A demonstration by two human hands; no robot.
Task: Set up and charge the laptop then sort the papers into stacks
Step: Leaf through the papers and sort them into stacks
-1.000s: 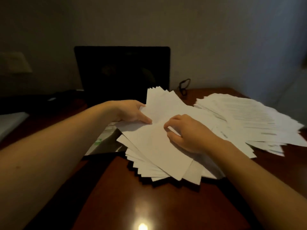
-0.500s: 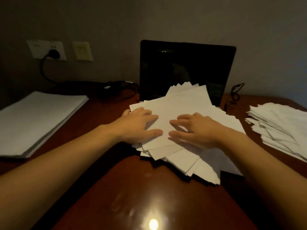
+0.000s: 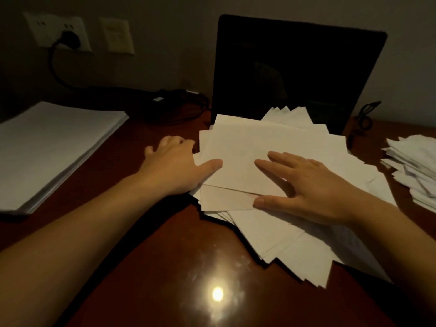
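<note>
A messy fan of white papers [image 3: 278,147] lies in the middle of the dark wooden table, in front of the open laptop [image 3: 292,72] with its black screen. My left hand [image 3: 175,165] sits at the fan's left edge, thumb on the top sheet, fingers spread beside the pile. My right hand [image 3: 304,182] lies flat on the papers with straight, spread fingers. A neat stack of white paper [image 3: 52,147] rests at the far left. Another loose pile of papers [image 3: 415,166] sits at the right edge.
A black charger cable [image 3: 132,93] runs from a plug in the wall socket [image 3: 68,38] across the table [image 3: 146,267] to the laptop's left side. A small black clip-like object [image 3: 365,114] stands right of the laptop. A lamp glare shows on the near table.
The view has swung left, bringing the left stack and wall socket into sight. Both hands have flattened and spread on the fanned papers, and the sheets sit more squared under them.
</note>
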